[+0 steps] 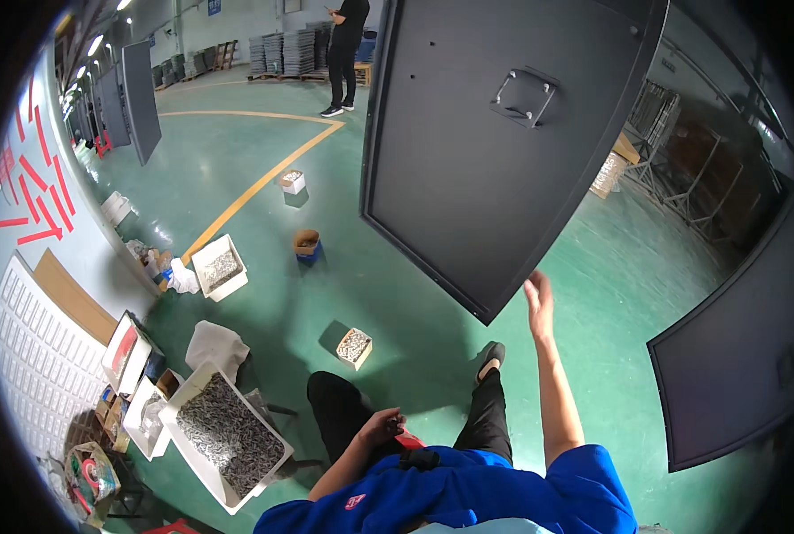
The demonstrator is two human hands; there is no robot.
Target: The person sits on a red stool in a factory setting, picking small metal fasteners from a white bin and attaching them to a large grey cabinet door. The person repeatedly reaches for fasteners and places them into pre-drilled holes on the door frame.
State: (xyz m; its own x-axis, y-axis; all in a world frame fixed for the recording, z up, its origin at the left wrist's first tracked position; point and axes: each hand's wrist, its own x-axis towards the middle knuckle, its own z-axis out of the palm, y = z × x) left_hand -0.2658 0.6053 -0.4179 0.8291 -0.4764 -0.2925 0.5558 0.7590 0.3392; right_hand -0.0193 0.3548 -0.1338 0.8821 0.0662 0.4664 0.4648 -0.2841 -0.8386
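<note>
A large dark-grey metal panel (468,178) with a raised rim hangs in front of me, tilted. A small square bracket (525,98) sits on its face. My right hand (539,303) is stretched out beside the panel's lower right edge, fingers extended; whether they touch it I cannot tell. Near my lap, my left hand (382,428) is closed, its fingers curled around something small and dark that I cannot make out. A red piece (409,440) shows just beside that hand. On the floor ahead stands a small box of light-coloured small parts (354,347).
At my left stands a white tub of dark screws or similar hardware (228,440). Farther off are another white tub (220,267), a brown-and-blue box (307,245) and a white box (293,182). A second dark panel (735,347) hangs at right. A person (343,58) stands far ahead.
</note>
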